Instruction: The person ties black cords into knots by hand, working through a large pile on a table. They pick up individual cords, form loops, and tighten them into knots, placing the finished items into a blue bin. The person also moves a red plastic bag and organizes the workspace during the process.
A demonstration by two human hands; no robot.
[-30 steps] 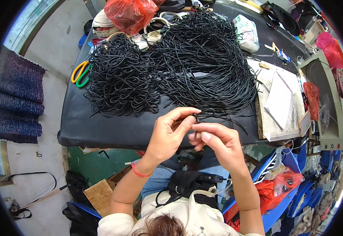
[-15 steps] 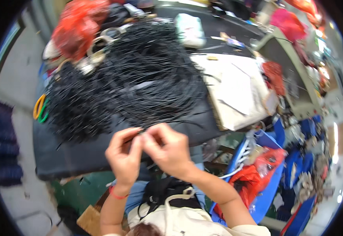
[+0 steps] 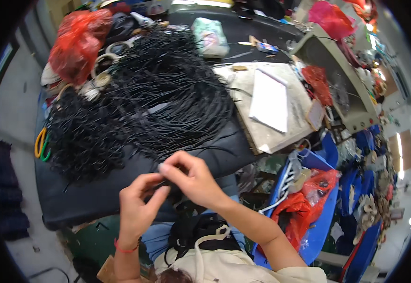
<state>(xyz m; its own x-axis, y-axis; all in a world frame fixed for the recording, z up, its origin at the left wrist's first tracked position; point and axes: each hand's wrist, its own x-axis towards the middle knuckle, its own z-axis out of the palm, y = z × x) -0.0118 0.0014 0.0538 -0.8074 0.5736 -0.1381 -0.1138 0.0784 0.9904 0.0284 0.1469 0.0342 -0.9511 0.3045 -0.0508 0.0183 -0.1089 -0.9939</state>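
Black cord (image 3: 168, 185) between pinching fingers (image 3: 160, 192)

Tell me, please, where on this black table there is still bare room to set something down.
The clearest bare patch of the black table is its near edge, between the black cord pile and the left hand and right hand. A smaller strip lies at the far end, beside the pale wrapped bundle. The middle is crowded with cords; the white paper sheet covers the board on the right.
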